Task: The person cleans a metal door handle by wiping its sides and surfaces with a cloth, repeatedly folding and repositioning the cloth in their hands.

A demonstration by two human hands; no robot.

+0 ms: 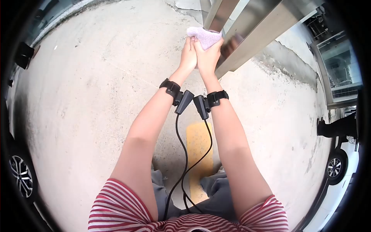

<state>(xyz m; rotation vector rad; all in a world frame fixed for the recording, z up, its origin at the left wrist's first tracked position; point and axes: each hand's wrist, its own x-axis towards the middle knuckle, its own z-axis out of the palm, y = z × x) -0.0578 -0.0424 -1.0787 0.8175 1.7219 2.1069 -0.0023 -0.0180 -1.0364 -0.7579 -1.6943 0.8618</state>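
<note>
A light purple cloth (207, 37) is wrapped against a narrow upright bar of a shiny metal frame (253, 38) at the top of the view. My right hand (208, 55) is closed on the cloth, with the thumb toward my other hand. Close beside it, my left hand (188, 55) grips the cloth's left side, its fingertips partly hidden. The two hands touch at the wrist side of the thumbs. Each wrist wears a black strap with a small black device, and a cable runs from each toward my body.
Pale concrete ground (89, 92) surrounds me, with a yellow painted stripe (199, 154) below my arms. A glass-sided metal cabinet or booth (338, 65) stands at the right. Car wheels show at the left (21, 176) and right (335, 167). A dark-clothed person's leg (336, 127) appears at the right edge.
</note>
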